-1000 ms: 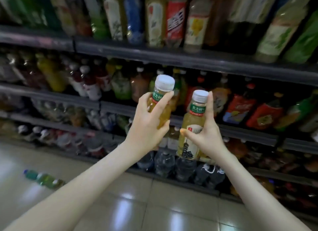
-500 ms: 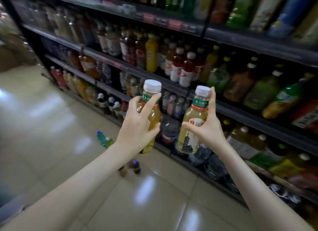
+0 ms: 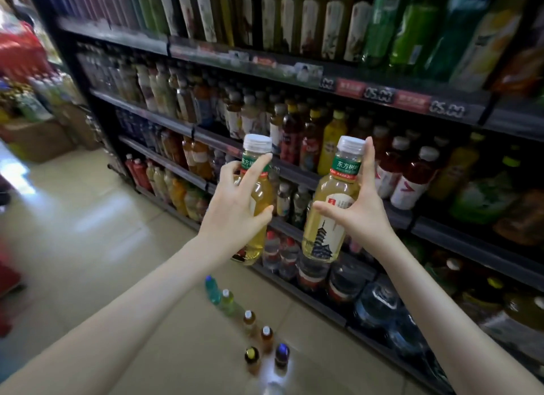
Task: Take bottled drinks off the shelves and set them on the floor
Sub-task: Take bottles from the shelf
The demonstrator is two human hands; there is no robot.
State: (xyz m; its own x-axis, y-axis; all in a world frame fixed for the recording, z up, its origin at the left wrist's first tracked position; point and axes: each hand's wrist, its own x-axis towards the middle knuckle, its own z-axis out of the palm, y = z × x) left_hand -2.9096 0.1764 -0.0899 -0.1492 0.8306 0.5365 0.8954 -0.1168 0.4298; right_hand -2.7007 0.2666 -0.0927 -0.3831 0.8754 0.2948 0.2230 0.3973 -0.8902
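My left hand [image 3: 235, 209] grips a yellow tea bottle [image 3: 259, 197] with a white cap and green neck label, held upright in front of the shelves. My right hand [image 3: 362, 209] grips a second, matching tea bottle [image 3: 329, 218] with a pagoda drawing on its label, also upright. Both bottles hang in the air at mid-shelf height, about a hand's width apart. Below them, several small bottles [image 3: 250, 321] stand in a loose line on the tiled floor [image 3: 103, 233].
Dark shelving [image 3: 368, 91] packed with bottled drinks runs along the right and top, with large water bottles [image 3: 374, 303] on its lowest level. Cardboard boxes and stacked goods [image 3: 32, 124] sit at the far left end of the aisle.
The view has swung left and down along the aisle, bringing the line of bottles on the floor under my hands. Both hands keep the same hold on their bottles.
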